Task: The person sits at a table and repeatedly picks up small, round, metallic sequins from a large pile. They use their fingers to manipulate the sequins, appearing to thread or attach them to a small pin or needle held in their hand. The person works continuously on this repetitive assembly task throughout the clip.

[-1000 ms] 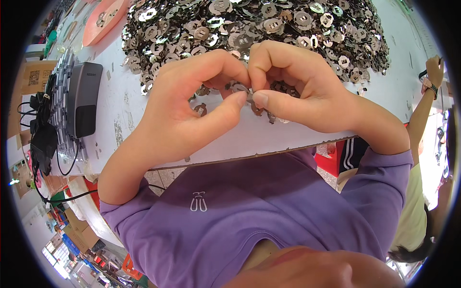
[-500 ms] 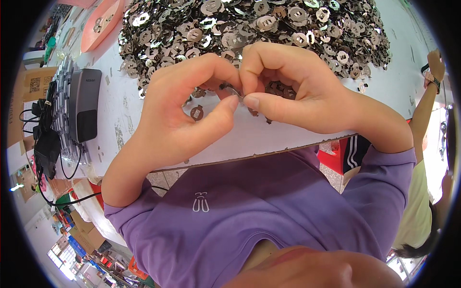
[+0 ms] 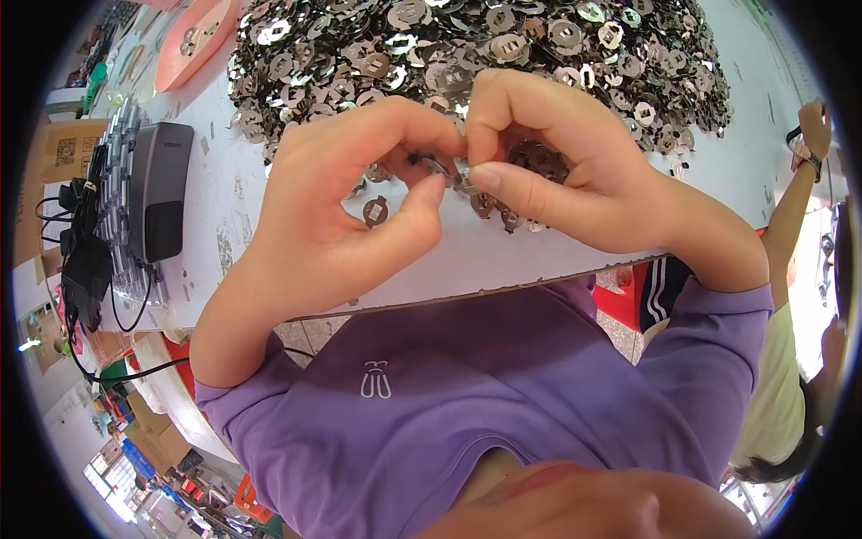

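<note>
- While the left hand (image 3: 332, 216) and right hand (image 3: 557, 171) pinch one small metal part (image 3: 446, 171) between fingertips, both stay closed on it.
- Part judged light, stiff, thin and slippery; best held by its edges.

The small metal part (image 3: 446, 171) pinched between the left hand (image 3: 341, 216) and the right hand (image 3: 557, 171) is mostly covered by thumbs and fingertips, so its shape cannot be made out. The heap of metal discs (image 3: 467, 54) runs off the top edge and is partly hidden behind both hands. The orange tray (image 3: 193, 45) is cut by the rim, and a co-worker's arm (image 3: 795, 207) at the right edge is distorted and only partly seen.
</note>
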`<action>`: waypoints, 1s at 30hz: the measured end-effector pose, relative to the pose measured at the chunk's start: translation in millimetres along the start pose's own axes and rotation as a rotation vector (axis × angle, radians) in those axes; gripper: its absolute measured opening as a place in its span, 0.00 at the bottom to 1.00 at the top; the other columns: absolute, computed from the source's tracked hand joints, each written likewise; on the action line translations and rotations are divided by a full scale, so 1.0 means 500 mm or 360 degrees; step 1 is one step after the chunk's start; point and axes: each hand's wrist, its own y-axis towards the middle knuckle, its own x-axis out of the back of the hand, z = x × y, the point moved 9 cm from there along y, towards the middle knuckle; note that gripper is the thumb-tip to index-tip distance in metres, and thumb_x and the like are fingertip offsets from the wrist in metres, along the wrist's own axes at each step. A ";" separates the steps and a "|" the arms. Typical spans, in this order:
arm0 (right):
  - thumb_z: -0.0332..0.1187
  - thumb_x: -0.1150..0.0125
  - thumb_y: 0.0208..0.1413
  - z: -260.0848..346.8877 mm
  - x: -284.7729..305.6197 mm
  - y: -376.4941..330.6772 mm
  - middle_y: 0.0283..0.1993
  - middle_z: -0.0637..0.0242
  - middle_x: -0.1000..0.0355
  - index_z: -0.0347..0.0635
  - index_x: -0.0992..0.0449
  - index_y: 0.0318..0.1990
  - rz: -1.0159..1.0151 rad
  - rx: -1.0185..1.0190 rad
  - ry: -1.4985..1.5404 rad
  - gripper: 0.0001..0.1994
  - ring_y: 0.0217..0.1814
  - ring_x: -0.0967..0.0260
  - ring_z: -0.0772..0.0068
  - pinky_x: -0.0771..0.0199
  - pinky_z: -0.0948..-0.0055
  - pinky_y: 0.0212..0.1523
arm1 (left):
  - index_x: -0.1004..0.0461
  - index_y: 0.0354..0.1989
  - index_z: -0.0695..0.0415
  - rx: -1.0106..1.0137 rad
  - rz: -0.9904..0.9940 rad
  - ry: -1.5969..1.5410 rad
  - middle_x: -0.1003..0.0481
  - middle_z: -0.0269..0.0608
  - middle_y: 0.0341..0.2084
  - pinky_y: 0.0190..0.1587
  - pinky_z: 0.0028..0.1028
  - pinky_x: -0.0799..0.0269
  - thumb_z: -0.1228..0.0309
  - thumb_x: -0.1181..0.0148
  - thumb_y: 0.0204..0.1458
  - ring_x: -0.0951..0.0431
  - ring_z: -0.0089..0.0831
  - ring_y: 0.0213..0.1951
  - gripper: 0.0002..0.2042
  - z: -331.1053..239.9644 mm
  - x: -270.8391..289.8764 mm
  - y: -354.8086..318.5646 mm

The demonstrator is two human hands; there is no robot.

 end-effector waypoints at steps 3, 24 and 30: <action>0.24 0.42 0.49 0.038 0.011 0.000 0.28 0.65 0.37 0.37 0.34 0.33 -0.0136 0.0299 -0.0466 0.06 0.28 0.37 0.73 0.38 0.76 0.27 | 0.30 0.39 0.68 -0.0292 -0.0052 0.0215 0.26 0.42 0.29 0.33 0.21 0.31 0.83 0.48 0.41 0.25 0.26 0.31 0.13 -0.020 0.003 0.000; 0.22 0.47 0.53 0.040 0.012 -0.004 0.29 0.61 0.38 0.34 0.35 0.32 -0.0141 0.0327 -0.0154 0.03 0.28 0.36 0.67 0.35 0.72 0.30 | 0.29 0.34 0.67 -0.0039 -0.0086 -0.0089 0.27 0.41 0.26 0.33 0.22 0.31 0.76 0.50 0.50 0.25 0.25 0.28 0.07 -0.005 0.033 -0.006; 0.21 0.48 0.52 0.038 0.007 -0.002 0.28 0.61 0.38 0.35 0.36 0.32 -0.0105 0.0313 -0.0149 0.03 0.28 0.37 0.67 0.35 0.72 0.29 | 0.31 0.27 0.66 -0.0244 -0.0065 0.0147 0.29 0.37 0.19 0.27 0.20 0.35 0.76 0.47 0.47 0.29 0.22 0.22 0.04 -0.030 0.031 -0.006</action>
